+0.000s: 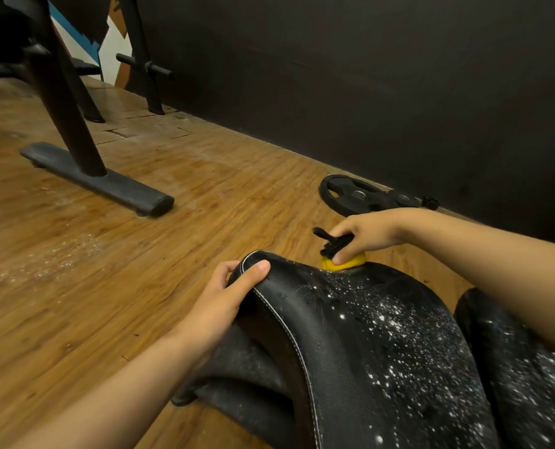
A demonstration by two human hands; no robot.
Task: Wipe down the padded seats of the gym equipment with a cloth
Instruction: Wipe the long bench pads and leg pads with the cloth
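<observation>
A black padded seat (366, 335) with white stitching fills the lower right, speckled with white droplets. My left hand (227, 299) grips its near-left edge, thumb on top. Beyond the seat's far edge, my right hand (360, 238) holds a spray bottle by its black trigger head (329, 243); the bottle's yellow body (344, 264) shows just above the seat. A second black pad (512, 367), also speckled, lies at the lower right under my right forearm. No cloth is visible.
A wooden floor (140, 254) spreads out to the left, with white specks on it. A black bench frame with a floor foot (97, 179) stands at upper left. A weight plate (357, 194) lies by the dark wall (366, 76).
</observation>
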